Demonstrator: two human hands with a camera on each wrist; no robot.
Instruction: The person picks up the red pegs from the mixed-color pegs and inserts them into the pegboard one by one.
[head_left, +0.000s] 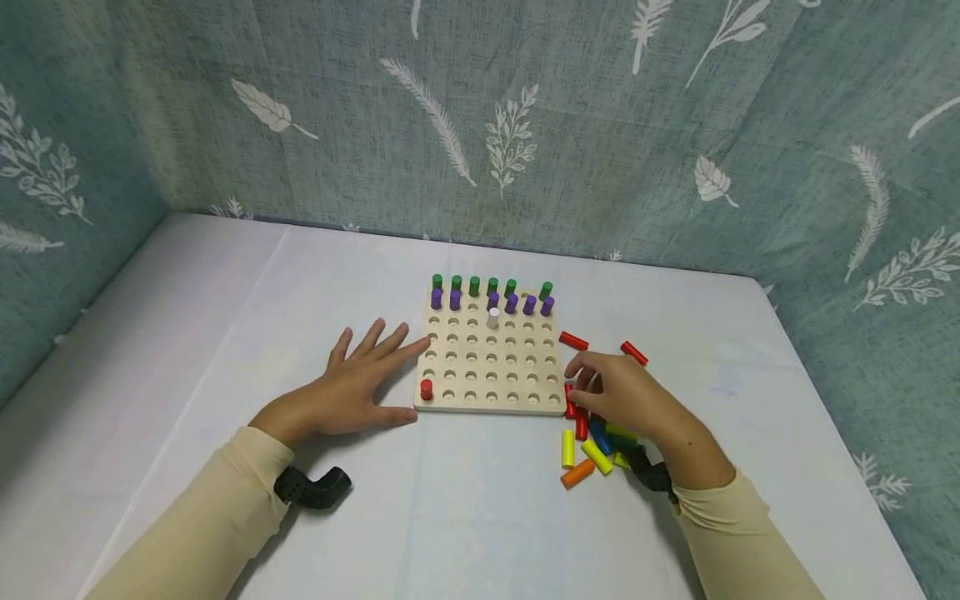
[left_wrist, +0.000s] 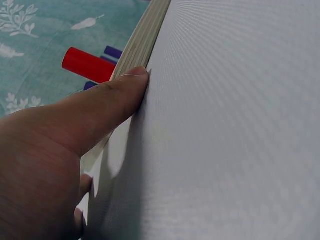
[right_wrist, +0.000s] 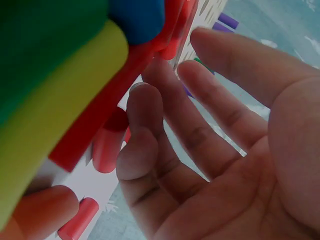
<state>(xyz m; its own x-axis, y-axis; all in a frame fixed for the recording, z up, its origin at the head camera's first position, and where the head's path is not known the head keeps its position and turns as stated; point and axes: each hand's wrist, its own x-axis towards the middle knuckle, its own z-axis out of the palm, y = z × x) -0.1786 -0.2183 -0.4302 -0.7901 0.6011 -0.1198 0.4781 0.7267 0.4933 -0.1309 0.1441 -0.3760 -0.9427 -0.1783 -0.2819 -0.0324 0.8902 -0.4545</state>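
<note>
A wooden pegboard (head_left: 482, 367) carries green pegs (head_left: 475, 286) along its back row and purple pegs (head_left: 529, 305) in the row before it. One white peg (head_left: 492, 317) stands in the third row, and one red peg (head_left: 426, 389) in the front left corner. With fingers spread, my left hand (head_left: 352, 387) rests at the board's left side; its thumb touches the board's edge in the left wrist view. My right hand (head_left: 618, 387) hovers over loose pegs at the board's right side, fingers loosely bent and thumb apart, with nothing between them.
Beside the board's right front corner lie loose pegs: red (head_left: 582, 424), yellow (head_left: 567, 449), blue (head_left: 599, 436) and orange (head_left: 577, 474), some overlapping. Two more red pegs lie farther back, one of them right of my hand (head_left: 633, 352). A patterned curtain (head_left: 480, 125) hangs behind the white table (head_left: 465, 508).
</note>
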